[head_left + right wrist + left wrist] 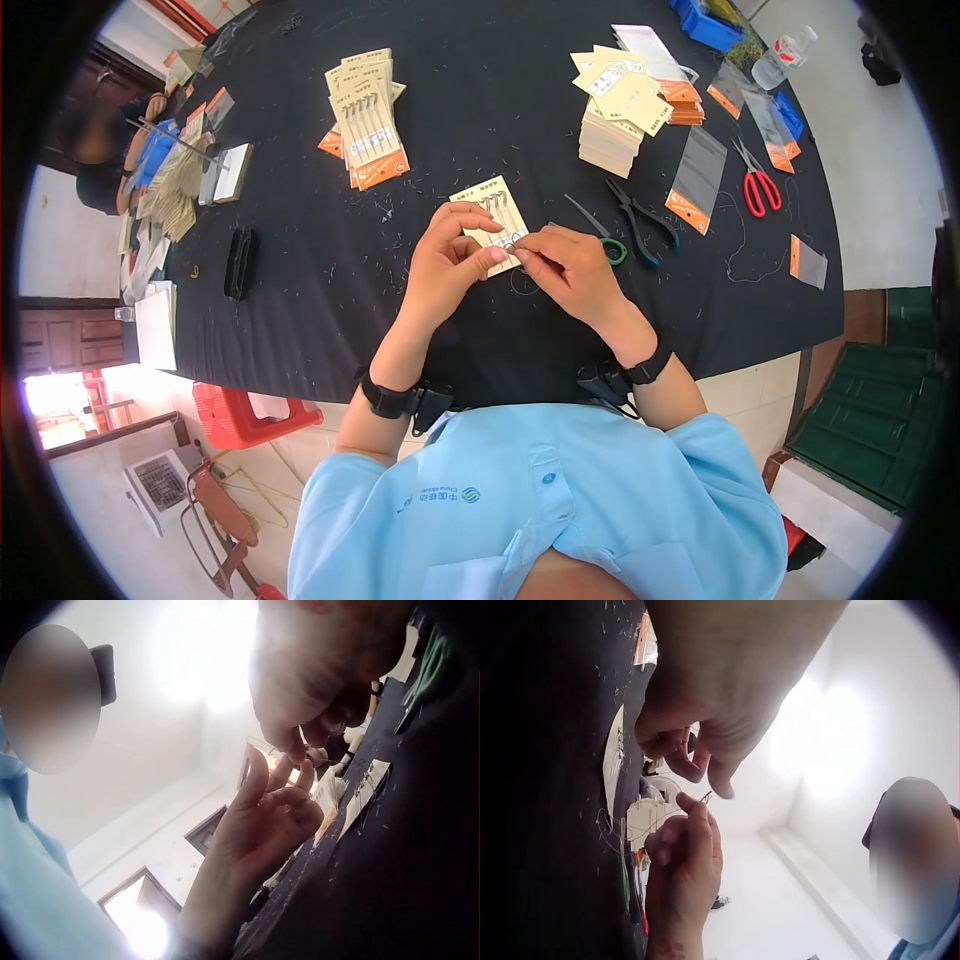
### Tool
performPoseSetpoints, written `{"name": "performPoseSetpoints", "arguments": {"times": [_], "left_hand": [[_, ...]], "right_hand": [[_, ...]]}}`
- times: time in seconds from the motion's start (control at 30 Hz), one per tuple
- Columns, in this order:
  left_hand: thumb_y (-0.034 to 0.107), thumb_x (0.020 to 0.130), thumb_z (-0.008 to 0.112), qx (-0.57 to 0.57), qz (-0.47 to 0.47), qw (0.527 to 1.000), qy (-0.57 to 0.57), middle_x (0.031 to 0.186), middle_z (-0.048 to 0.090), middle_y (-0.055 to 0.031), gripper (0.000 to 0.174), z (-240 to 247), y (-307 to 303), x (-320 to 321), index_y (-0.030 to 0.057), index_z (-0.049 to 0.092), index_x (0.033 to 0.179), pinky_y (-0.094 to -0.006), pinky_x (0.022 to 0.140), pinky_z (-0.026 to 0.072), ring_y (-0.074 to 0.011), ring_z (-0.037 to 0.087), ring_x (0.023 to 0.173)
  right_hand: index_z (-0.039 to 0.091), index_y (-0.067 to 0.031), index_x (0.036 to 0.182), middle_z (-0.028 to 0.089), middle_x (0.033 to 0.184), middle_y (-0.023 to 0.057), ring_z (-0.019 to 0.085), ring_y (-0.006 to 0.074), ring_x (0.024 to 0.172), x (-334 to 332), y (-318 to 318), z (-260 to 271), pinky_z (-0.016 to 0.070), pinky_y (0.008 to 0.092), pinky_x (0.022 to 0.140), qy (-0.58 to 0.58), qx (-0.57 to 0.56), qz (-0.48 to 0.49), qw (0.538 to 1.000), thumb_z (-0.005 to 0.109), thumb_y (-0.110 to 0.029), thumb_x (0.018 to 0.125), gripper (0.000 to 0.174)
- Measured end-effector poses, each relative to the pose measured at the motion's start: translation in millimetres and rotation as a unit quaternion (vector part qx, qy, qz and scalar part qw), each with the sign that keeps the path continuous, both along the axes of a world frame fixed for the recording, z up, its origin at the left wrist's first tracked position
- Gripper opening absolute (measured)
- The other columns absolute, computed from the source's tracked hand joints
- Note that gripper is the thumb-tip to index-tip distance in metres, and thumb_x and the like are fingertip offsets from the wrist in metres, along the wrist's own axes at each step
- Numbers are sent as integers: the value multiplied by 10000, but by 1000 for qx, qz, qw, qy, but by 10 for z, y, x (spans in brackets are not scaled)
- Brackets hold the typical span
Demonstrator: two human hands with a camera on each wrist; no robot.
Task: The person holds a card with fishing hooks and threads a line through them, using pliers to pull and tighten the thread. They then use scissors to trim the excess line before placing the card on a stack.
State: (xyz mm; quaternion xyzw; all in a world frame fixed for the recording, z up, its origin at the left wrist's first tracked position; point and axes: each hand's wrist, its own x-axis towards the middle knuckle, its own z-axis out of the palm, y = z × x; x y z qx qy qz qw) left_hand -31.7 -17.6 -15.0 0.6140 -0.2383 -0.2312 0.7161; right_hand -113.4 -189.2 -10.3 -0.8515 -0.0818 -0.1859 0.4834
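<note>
A cream card [487, 188] carrying several dark fish hooks lies on the black cloth under both hands. My right hand [575, 270] pinches a small dark fish hook [707, 796] between thumb and fingertips, and a thin line [649, 829] loops away from it in the left wrist view. Facing it, my left hand [440, 260] has its fingers loosely bent and parted, its thumb tip close to the right fingertips. In the right wrist view the left palm [259, 832] shows, fingers spread, nothing gripped. The card's lower part is partly hidden by the hands.
Green-handled scissors [612, 250] and pliers [640, 220] lie right of the hands; red-handled scissors [760, 190] and clear packets [700, 170] are farther right. Stacked hook cards [368, 120] stand ahead left, blank cards [612, 140] ahead right. A black case [240, 263] sits left.
</note>
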Motion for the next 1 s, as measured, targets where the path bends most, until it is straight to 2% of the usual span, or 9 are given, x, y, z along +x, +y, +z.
{"name": "performPoseSetpoints", "arguments": {"times": [0.03,0.1,0.27,0.4,0.63,0.73,1.0], "left_hand": [[105,830,689,-1,0,1000,0,1100,473,-57,231,4,-9,-4,30,603,1031,-197,584,441,-46,536,635],[3,779,699,3,4,1000,-20,1081,452,-46,191,5,-13,-14,17,622,954,-180,560,424,-32,534,636],[-27,784,672,3,-2,1000,-26,1096,452,-47,122,-49,-4,-8,1,638,898,-177,607,442,-39,545,674],[-47,778,678,-28,7,999,-34,1068,452,-43,87,-43,-8,-11,3,660,848,-189,645,443,-37,561,688],[-49,771,687,-61,24,995,-69,1028,445,-24,92,-96,-40,-24,15,676,836,-207,709,469,-69,561,814],[-54,762,694,-64,29,993,-98,1010,441,-23,107,-109,-47,-24,20,677,837,-214,709,481,-80,560,824],[-19,772,705,-60,18,995,-74,1037,440,-25,88,-66,-51,-33,34,687,840,-206,667,467,-71,553,805]], "right_hand": [[644,-18,863,617,713,105,573,238,586,3,3,1,426,305,531,-8,2,-1,1000,643,-60,805,72],[645,-18,865,618,710,104,574,237,585,-3,3,3,427,305,532,-5,-2,-4,1000,642,-61,808,71],[647,-16,864,622,714,104,572,237,572,8,0,-17,426,302,522,-10,-1,4,1000,640,-67,815,71],[654,-12,882,622,711,102,556,204,540,7,0,-22,409,289,497,14,29,31,999,637,-87,832,92],[665,-5,902,584,655,69,492,109,527,-5,-8,-73,371,258,487,79,126,65,987,633,-149,854,156],[672,-12,899,582,651,62,483,98,530,-10,-15,-60,368,254,492,102,148,79,980,629,-172,859,171],[685,-31,901,598,656,51,502,99,576,-15,-26,25,393,251,550,137,152,122,971,605,-206,882,193]]}}
